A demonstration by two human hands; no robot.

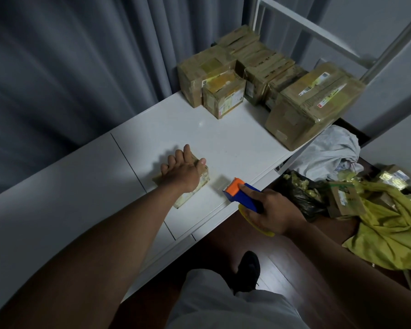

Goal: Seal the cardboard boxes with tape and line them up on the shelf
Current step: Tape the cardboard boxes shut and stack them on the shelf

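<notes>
My left hand lies flat on top of a small flat cardboard box, fingers straight and spread, pressing it onto the white shelf top. Most of the box is hidden under the hand; only its near end and right edge show. Surface is glossy, wrapped in yellowish tape.

My right hand grips a tape dispenser, fingers curled round the blue handle, index finger lying along the top toward the orange head. Yellow disc of the dispenser shows under my palm. The head sits just right of the box, at the front edge of the shelf. A short clear strip of tape runs from the head toward the box; can't tell whether it reaches the box.

Far end of the shelf: cluster of taped cardboard boxes, touching each other, brown with glossy tape and printed labels. One small cube-shaped box stands in front of them, and a large box sits at the right, overhanging the shelf's front edge.

Right of the shelf, lower down: black plastic bag holding yellowish scraps, crumpled grey cloth, yellow plastic bag with more small boxes lying on it.

Grey curtain behind the shelf, white metal frame above the boxes.
</notes>
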